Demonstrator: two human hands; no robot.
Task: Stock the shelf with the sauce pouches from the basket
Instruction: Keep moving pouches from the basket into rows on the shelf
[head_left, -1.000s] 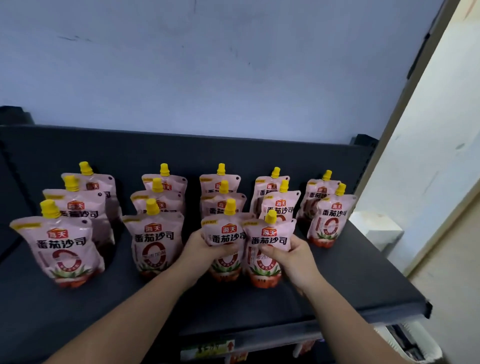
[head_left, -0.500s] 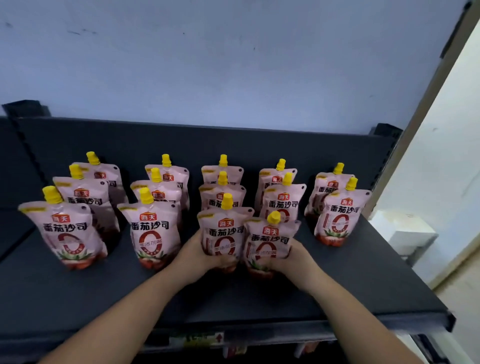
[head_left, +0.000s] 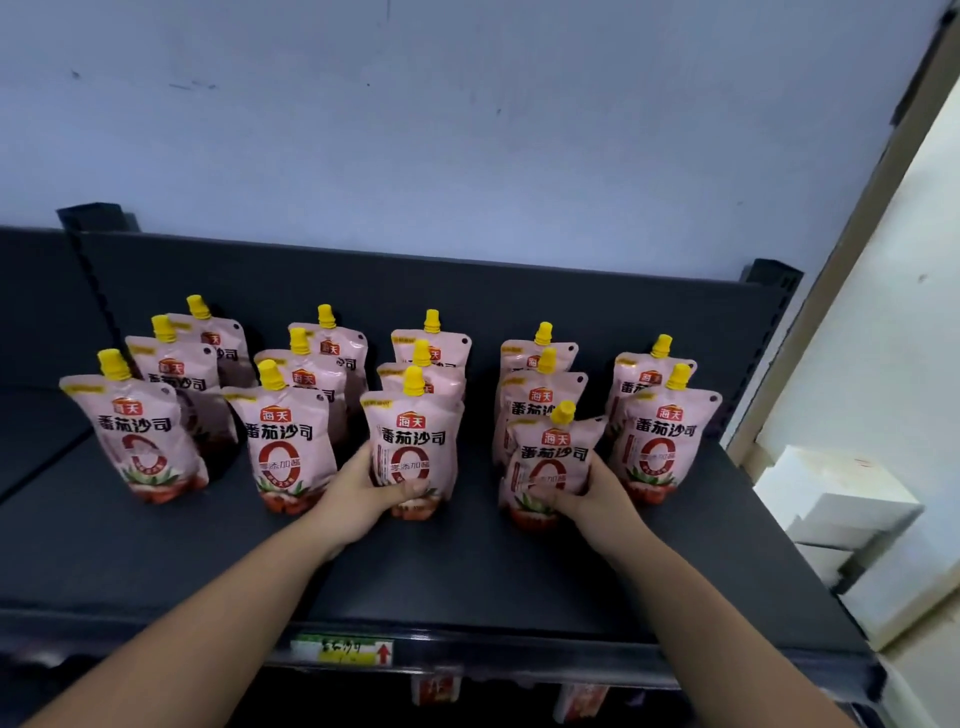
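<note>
Right pouch (head_left: 553, 462) has slid away from our left grip (head_left: 374, 493), now fronting the fourth column (head_left: 540, 400), tilted | right grip (head_left: 584, 499) clamped round its base | left grip clamped on centre pouch (head_left: 413, 441), upright on shelf (head_left: 467, 571) | we judge: straighten, release; fifth column (head_left: 662, 415) short one.

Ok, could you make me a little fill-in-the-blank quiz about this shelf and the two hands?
1. The left hand grips the front pouch of the middle column, whose cap is ___.
2. The right hand grips a tilted pouch in the ___ column from the left.
3. The rightmost column on the shelf holds ___ pouches.
Missing words: yellow; fourth; two.
</note>
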